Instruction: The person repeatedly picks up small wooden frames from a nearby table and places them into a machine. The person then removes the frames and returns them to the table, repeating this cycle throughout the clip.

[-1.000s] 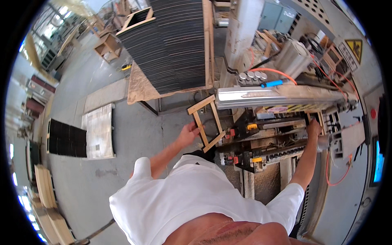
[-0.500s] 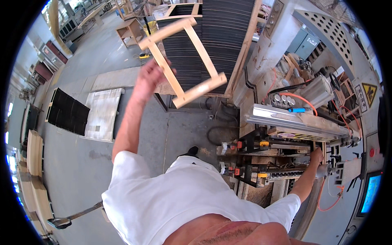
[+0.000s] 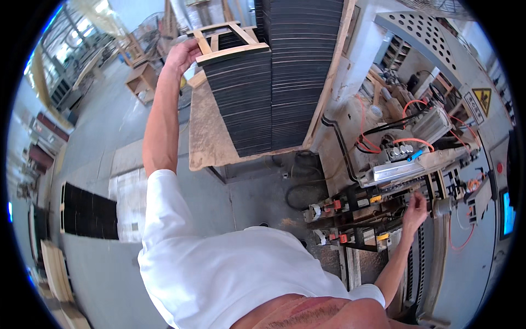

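Observation:
A light wooden frame [image 3: 235,52] rests on top of a tall stack of black-edged panels [image 3: 238,109], near the far edge of the view. My left hand [image 3: 183,55] is closed on the frame's left end, arm stretched out. Over the clamping machine [image 3: 372,200] at the right, my right hand [image 3: 416,209] is raised with loosely bent fingers. Nothing shows in it, and its thumb and fingertips look slightly apart. Pale wooden bars [image 3: 436,185] sit in the machine just beyond that hand.
The stack stands on a worn wooden board [image 3: 211,142]. A second, taller black stack [image 3: 301,71] adjoins it. Orange hoses [image 3: 413,141] and a blue-handled tool [image 3: 416,154] lie by the machine. A lit screen [image 3: 508,213] is at far right. Black panels [image 3: 87,211] lie on the floor at left.
My left hand has carried the wooden frame away from me and set it on the stack. My right hand has come off the machine part it was touching and shifted slightly left.

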`<state>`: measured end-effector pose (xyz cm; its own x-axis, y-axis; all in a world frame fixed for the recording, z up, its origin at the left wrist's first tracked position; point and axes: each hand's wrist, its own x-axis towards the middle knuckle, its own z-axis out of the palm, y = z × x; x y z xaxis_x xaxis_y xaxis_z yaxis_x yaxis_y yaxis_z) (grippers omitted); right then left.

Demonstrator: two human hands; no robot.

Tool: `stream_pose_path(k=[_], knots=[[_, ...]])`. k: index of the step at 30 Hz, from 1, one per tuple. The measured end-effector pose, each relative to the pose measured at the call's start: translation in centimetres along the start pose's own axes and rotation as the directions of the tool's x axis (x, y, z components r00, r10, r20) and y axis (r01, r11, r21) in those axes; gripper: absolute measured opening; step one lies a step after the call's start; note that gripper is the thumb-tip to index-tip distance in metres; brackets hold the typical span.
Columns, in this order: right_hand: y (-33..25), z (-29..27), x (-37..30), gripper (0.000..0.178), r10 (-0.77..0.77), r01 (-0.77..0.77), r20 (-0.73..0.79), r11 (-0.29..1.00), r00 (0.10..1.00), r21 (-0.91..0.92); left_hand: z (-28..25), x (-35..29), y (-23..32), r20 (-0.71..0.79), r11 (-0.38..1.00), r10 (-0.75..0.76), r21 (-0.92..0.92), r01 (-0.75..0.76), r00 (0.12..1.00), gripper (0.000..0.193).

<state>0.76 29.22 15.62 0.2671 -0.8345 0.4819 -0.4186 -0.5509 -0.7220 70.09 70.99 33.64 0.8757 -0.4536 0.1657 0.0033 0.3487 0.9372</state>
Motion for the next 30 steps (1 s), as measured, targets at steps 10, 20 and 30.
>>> stream_pose_path(k=[10,20,30], knots=[[-2.3,4.5,-13.0,0.015,0.235,-0.226,0.180,0.972,0.955,-0.070,2.5,-2.8,-1.7,-0.172,0.835,0.379,0.488,-0.255,0.909,0.030],[-15.5,-5.4,-14.6,0.020,0.040,0.030,0.157,0.908,0.987,-0.417,17.3,-22.8,-6.9,0.271,0.769,0.581,0.126,-0.627,0.767,0.032],[-38.7,-31.1,-19.2,0.024,-0.252,-0.307,-0.272,-0.111,0.929,-0.945,28.9,-44.4,-28.2,0.870,0.908,-0.374,0.274,0.316,0.321,0.020]])
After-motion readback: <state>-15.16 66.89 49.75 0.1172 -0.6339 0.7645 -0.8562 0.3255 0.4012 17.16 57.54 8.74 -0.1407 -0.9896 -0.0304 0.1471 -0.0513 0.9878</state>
